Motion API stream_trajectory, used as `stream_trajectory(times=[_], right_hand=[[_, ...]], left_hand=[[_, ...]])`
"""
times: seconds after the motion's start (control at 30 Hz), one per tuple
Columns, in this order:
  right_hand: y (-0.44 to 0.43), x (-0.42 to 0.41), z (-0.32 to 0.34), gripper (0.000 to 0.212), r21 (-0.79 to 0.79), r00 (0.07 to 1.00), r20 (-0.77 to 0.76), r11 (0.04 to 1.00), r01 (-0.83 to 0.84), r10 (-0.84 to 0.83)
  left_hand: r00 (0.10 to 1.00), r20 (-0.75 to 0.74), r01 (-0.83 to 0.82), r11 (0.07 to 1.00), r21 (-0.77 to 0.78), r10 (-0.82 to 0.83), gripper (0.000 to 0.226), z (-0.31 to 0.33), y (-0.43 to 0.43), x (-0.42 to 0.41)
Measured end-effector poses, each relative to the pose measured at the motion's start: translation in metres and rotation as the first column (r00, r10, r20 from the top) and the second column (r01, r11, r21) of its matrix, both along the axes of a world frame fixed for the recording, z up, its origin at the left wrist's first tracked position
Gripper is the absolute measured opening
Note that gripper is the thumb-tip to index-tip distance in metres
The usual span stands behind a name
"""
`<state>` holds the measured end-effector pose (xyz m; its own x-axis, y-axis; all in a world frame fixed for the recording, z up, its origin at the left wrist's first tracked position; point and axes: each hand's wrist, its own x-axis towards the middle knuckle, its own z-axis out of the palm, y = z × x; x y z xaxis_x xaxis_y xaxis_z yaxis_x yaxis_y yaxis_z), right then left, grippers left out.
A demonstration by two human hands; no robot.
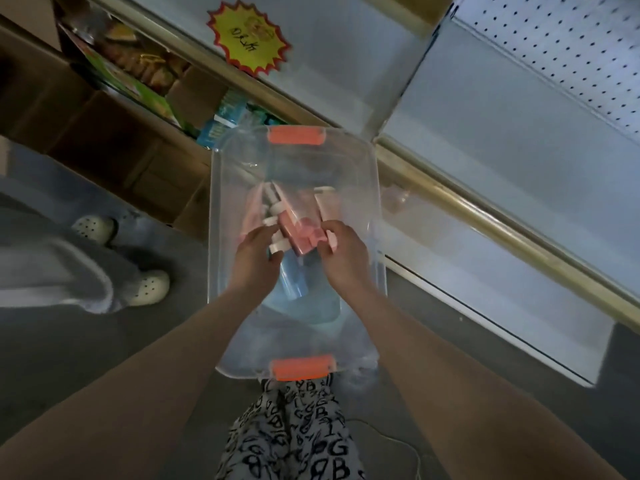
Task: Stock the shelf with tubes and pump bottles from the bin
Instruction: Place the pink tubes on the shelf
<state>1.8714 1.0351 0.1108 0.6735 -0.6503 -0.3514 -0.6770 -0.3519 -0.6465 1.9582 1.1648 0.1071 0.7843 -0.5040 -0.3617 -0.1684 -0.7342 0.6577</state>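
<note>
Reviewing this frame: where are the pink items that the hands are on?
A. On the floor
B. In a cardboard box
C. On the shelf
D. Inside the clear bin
D: the left hand and the right hand both reach into the bin and grip the pink items lying there.

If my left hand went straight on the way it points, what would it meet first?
Probably the pile of pink tubes and bottles in the clear bin, just beyond the left hand; blur hides depth.
</note>
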Motion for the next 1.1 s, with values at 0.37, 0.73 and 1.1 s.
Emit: stream_trajectory(times=[0.37,0.73,1.1], right_hand=[[-0.019,0.051,-0.064,0.036,-0.122,0.97,-0.112,0.966,-0.227,0.214],[-0.018,0.079,-0.096,0.042,-0.164,0.941,-0.13,0.929,-0.331,0.312],[-0.026,0.075,-0.093,0.058,-0.24,0.876,-0.321,0.864,-0.443,0.36]], left_hand=[[0.999,0.036,0.013,0.983,0.183,-0.02,0.06,-0.064,-0.021,0.032],[0.979,0.181,0.043,0.963,0.267,-0.094,0.064,-0.096,-0.028,0.036],[0.986,0.152,0.033,0.976,0.217,-0.067,0.075,-0.097,-0.027,0.027]])
